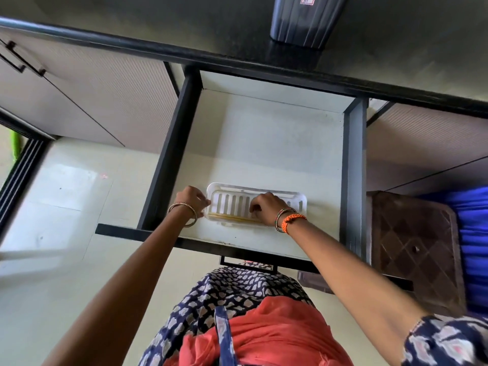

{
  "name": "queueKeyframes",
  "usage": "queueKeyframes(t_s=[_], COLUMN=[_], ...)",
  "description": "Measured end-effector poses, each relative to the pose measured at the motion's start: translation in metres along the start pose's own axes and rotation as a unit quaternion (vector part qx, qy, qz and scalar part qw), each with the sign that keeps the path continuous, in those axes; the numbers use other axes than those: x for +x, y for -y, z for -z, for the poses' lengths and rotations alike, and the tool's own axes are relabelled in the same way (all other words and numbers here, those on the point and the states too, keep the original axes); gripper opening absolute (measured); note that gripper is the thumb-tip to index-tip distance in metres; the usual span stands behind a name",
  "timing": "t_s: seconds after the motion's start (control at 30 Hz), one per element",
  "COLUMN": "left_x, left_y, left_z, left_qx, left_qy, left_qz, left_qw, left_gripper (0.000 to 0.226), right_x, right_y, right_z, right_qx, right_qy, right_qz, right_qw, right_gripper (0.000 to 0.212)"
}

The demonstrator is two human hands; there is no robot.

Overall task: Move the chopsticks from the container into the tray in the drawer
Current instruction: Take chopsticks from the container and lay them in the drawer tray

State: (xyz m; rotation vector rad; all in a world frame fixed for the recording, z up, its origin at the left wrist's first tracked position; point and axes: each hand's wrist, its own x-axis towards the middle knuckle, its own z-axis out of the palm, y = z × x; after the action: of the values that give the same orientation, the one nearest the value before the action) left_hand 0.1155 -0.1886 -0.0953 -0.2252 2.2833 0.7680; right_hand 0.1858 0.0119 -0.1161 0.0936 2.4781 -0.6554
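Observation:
A white slotted tray (297, 200) lies near the front of the open drawer (264, 143). Yellowish wooden chopsticks (232, 217) lie along the tray's near edge. My left hand (191, 200) touches the tray's left end with its fingers curled on the rim. My right hand (266, 208) rests inside the tray over the chopsticks' right end, fingers bent down; whether it pinches them is hidden. A dark ribbed container (303, 19) stands on the black countertop (396, 54) behind the drawer.
Black drawer sides (171, 149) and the drawer front with its handle (248, 262) frame the space. Cabinet doors (92, 96) are at the left. A brown patterned stool top (414, 247) and blue cloth (472, 244) are at the right. Pale floor tiles lie below.

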Motion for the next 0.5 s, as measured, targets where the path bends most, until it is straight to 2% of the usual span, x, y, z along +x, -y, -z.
queueKeyframes(t_s=[0.07,0.17,0.27,0.37,0.43,0.5], left_x=[-0.001,0.003,0.006,0.003,0.007,0.018], left_y=[-0.017,-0.074,-0.161,-0.254,-0.302,-0.338], left_z=[0.011,0.040,0.075,0.107,0.121,0.130], left_qx=[0.043,0.007,-0.034,-0.038,-0.027,-0.019], left_qy=[-0.041,-0.117,-0.168,-0.217,-0.234,-0.235], left_qz=[-0.035,-0.143,-0.272,-0.371,-0.416,-0.452], left_qw=[0.998,0.983,0.947,0.902,0.878,0.860], left_gripper=[0.023,0.020,0.018,0.017,0.019,0.022], right_x=[-0.004,-0.010,-0.014,-0.004,0.016,0.040], right_y=[0.010,0.023,0.021,0.001,-0.018,-0.037], right_z=[0.032,0.117,0.223,0.320,0.373,0.417], right_qx=[0.020,0.061,0.110,0.087,0.046,0.010], right_qy=[-0.040,-0.163,-0.343,-0.501,-0.522,-0.506], right_qz=[0.023,0.078,0.126,0.072,0.007,-0.056], right_qw=[0.999,0.982,0.924,0.858,0.852,0.860], right_gripper=[0.019,0.016,0.018,0.026,0.034,0.039])
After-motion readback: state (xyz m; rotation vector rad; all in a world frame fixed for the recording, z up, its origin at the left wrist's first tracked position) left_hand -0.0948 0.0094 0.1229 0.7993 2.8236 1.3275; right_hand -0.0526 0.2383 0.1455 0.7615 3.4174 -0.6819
